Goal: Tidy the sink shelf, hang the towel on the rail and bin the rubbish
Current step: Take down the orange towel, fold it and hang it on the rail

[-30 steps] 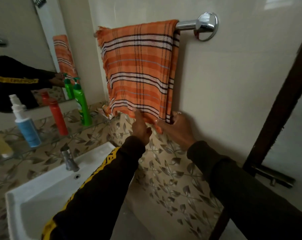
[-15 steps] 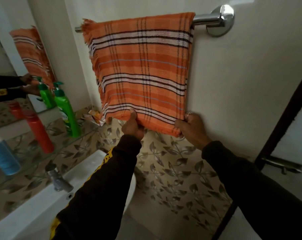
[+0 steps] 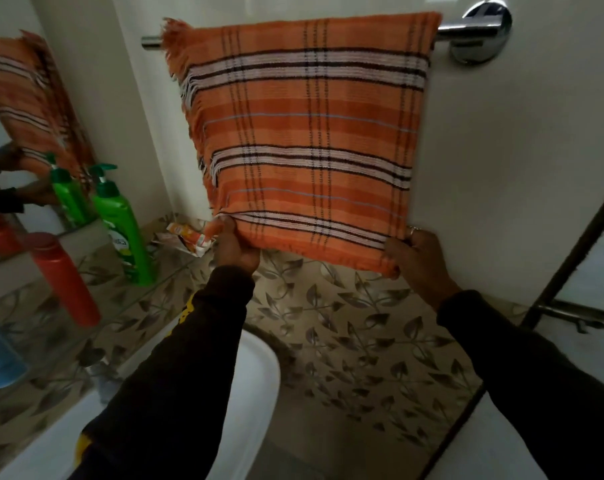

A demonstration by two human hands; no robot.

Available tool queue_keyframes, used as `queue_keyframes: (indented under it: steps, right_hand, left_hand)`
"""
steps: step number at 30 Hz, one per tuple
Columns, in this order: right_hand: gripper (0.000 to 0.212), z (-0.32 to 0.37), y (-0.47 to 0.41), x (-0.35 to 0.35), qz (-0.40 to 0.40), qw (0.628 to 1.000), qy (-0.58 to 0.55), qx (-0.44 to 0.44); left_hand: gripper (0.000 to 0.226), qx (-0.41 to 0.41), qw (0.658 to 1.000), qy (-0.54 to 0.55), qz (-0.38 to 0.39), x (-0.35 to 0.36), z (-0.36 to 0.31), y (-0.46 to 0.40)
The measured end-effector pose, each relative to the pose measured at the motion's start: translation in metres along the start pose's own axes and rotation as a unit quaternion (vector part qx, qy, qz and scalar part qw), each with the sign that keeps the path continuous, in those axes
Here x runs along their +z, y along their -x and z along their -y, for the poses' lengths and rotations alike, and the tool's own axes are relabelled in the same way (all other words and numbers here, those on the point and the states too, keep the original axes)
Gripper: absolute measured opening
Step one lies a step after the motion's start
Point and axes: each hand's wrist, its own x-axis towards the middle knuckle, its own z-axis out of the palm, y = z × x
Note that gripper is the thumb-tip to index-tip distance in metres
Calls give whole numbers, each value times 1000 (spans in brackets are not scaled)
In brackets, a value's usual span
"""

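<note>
Between the hands, coarse woven cloth towel, matt, fringed at its edge, over a polished chrome rail. Left of the left hand, glossy plastic bottles, crumpled shiny wrapper, clear glass shelf. Below, smooth glazed sink.

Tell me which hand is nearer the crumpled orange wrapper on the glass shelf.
Left. The left hand grips the orange checked towel's lower corner right beside the wrapper; the right hand holds the opposite corner, farther away.
</note>
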Motion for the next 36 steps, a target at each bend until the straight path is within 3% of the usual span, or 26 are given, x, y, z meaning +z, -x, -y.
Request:
queue_keyframes:
  steps: [4, 9, 16, 22, 23, 25, 26, 29, 33, 36]
  right_hand:
    - [25, -2, 0, 5, -16, 1000, 19, -6]
    - [18, -5, 0, 11, -29, 998, 54, -12]
    - [18, -6, 1, 18, -38, 996, 84, -18]
    - [20, -5, -3, 21, -64, 997, 41, -9]
    - [20, -4, -2, 21, -63, 997, 35, -18]
    - [15, 0, 1, 20, -64, 997, 28, -43]
    - [11, 2, 3, 21, -63, 996, 21, -52]
    - [26, 5, 7, 23, -60, 996, 11, -61]
    - [10, 5, 8, 23, -66, 993, 65, -69]
    - [14, 0, 8, 20, -62, 993, 76, -58]
  left_hand:
    - [50, 10, 1000, 3, -4, -8, -13, -2]
    - [42, 15, 997, 11, -68, -18, -26, -18]
    - [46, 13, 994, -66, -82, -24, -29, -34]
    - [34, 14, 997, 26, -69, -13, -31, -31]
    - [44, 32, 997, 33, -61, -12, -32, -30]
    - [72, 75, 996, -39, -39, -8, -35, -28]
    - [75, 100, 989, -107, -33, -6, -35, -27]
    - [70, 185, 950, -246, -47, -9, -31, -28]
    - [64, 263, 910, -317, -47, -18, -33, -37]
    - [57, 275, 886, -374, -7, -22, -43, -42]
